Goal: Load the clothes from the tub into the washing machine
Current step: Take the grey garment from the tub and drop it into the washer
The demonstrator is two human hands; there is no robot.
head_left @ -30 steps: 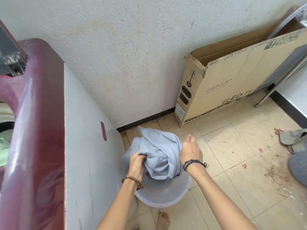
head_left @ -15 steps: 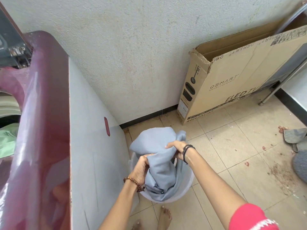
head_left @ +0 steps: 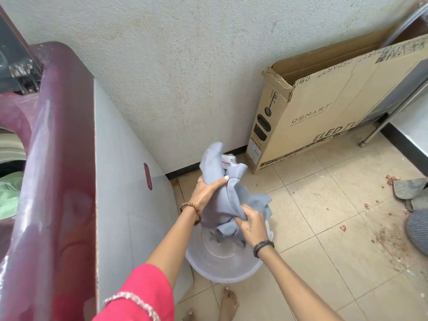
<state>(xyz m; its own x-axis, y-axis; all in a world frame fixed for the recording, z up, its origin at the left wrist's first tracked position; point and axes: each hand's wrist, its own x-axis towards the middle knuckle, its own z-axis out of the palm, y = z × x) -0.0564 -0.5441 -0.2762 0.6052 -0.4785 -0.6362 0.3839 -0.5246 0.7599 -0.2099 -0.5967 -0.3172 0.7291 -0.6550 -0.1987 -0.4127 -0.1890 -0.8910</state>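
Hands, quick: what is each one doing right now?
Left hand: closed, gripping the grey cloth near its top.
Right hand: closed, gripping the same cloth lower down, above the tub.

Washing machine [head_left: 111, 205] fills the left side, its side panel toward the wall corner; its top opening sits at far left with some cloth [head_left: 9, 195] inside. Tub [head_left: 222, 262] stands on the floor [head_left: 324, 228] just right of the machine's side, near the wall [head_left: 185, 77] behind it. Garment [head_left: 222, 193] is held above the tub, lower end hanging into it; left hand [head_left: 208, 191] grips its upper part, right hand [head_left: 252, 224] grips lower and to the right. Cardboard box [head_left: 324, 117] leans against the wall, right of the tub and further back. A metal leg [head_left: 375, 133] stands on the floor right of the box. Slippers [head_left: 414, 205] lie at the floor's right edge. Bare foot [head_left: 228, 304] is in front of the tub.
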